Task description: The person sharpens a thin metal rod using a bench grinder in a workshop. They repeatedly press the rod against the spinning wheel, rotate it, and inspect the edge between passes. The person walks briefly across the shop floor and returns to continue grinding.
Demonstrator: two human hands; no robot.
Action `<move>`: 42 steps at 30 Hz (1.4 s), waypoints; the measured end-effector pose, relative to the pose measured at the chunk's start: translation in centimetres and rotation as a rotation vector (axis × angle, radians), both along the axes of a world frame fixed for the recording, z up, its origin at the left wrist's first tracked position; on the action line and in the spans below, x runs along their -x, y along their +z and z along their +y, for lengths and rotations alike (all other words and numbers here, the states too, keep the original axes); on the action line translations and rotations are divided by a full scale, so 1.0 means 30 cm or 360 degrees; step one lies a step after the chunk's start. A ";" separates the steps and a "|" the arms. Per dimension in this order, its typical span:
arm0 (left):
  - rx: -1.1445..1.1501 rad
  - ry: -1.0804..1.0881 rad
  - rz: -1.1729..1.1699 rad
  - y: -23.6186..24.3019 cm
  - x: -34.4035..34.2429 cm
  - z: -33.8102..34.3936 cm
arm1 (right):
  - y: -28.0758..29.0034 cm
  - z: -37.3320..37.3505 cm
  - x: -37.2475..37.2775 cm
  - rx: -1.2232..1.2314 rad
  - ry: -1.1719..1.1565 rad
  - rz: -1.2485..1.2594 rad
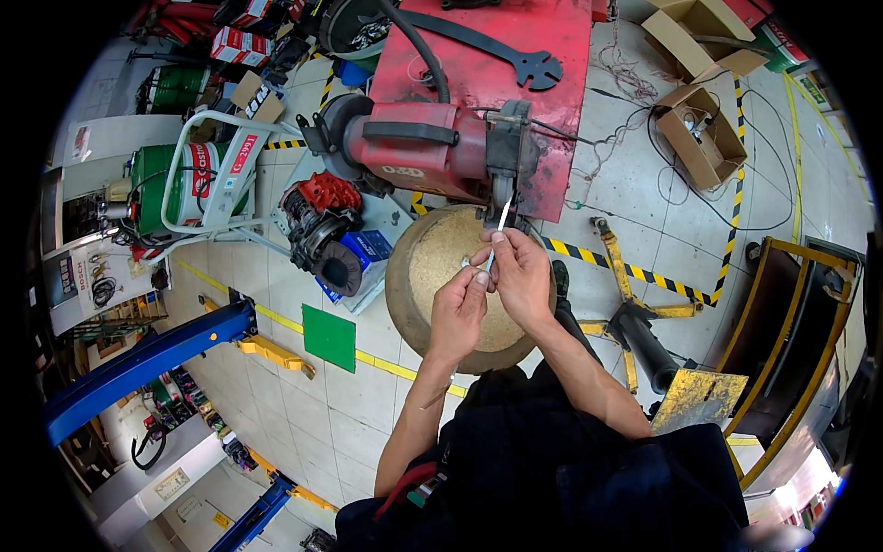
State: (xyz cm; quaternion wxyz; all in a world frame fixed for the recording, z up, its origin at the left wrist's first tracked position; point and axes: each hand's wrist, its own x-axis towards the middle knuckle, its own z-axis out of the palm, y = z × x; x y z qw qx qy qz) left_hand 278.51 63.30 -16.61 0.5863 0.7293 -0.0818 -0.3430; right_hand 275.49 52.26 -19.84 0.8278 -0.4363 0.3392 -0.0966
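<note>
Both my hands are together in front of a red bench grinder [423,147], just below its right-hand wheel [502,180]. Between thumb and fingers, my right hand [521,281] pinches a slim, bright metal rod [504,213]. The rod's far tip points up at the wheel; I cannot tell whether they touch. My left hand [458,311] is closed at the rod's near end, its fingertips against those of the right. Fingers hide the middle of the rod, and its exact kind does not show.
Under my hands stands a round tub [418,317] with a tan, grainy surface. The grinder sits on a red bench [561,110] bearing a large black flat wrench [478,44]. Left are mechanical parts [322,221] and a white trolley [216,184]; right, a yellow-legged stand [635,313] and open cartons [704,138].
</note>
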 end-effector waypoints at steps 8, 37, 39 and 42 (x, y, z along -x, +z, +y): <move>0.0053 -0.0013 0.0119 -0.020 -0.009 0.018 | -0.003 0.003 -0.003 -0.0017 -0.0012 -0.0016; 0.0050 0.0050 0.0312 -0.017 -0.004 0.029 | 0.033 -0.014 0.002 0.0068 0.0093 0.0093; -0.0017 0.0004 0.0216 -0.005 0.014 0.044 | 0.069 -0.017 0.022 0.0068 0.0130 0.0094; -0.0243 -0.0143 -0.0114 0.063 0.063 0.090 | 0.128 0.006 0.091 0.0081 0.0179 -0.0003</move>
